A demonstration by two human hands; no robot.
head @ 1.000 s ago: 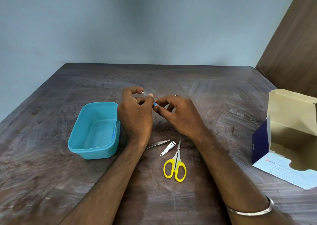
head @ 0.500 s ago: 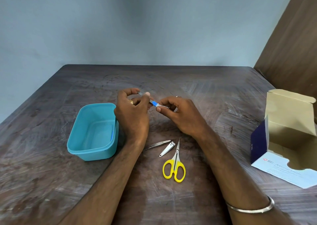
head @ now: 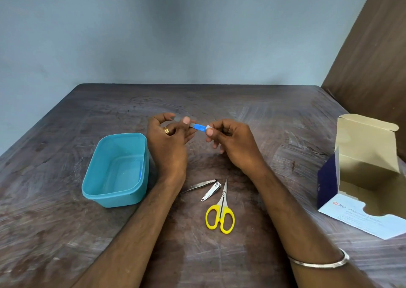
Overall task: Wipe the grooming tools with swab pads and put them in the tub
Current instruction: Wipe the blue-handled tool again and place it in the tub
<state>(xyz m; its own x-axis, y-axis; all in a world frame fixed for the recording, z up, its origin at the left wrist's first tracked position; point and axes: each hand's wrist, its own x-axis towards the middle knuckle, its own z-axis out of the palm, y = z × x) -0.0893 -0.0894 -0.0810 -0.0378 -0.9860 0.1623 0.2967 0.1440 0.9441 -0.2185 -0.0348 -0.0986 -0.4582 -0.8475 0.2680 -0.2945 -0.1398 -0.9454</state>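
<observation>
My left hand (head: 169, 142) pinches the metal end of a small nail file with a blue handle (head: 199, 127) above the table. My right hand (head: 232, 142) pinches a white swab pad (head: 208, 127) around the file's blue end. A teal plastic tub (head: 116, 169) stands to the left of my left wrist and holds no tools. Tweezers (head: 197, 186), a nail clipper (head: 211, 190) and yellow-handled scissors (head: 220, 213) lie on the table below my hands.
An open box of alcohol swabs (head: 364, 178) stands at the right edge of the dark wooden table (head: 66, 232). A grey wall rises behind the table, with a brown panel (head: 373, 52) at the right.
My hands have moved apart. The right hand with the pad has slid to the right along the file, so more of the blue handle shows.
</observation>
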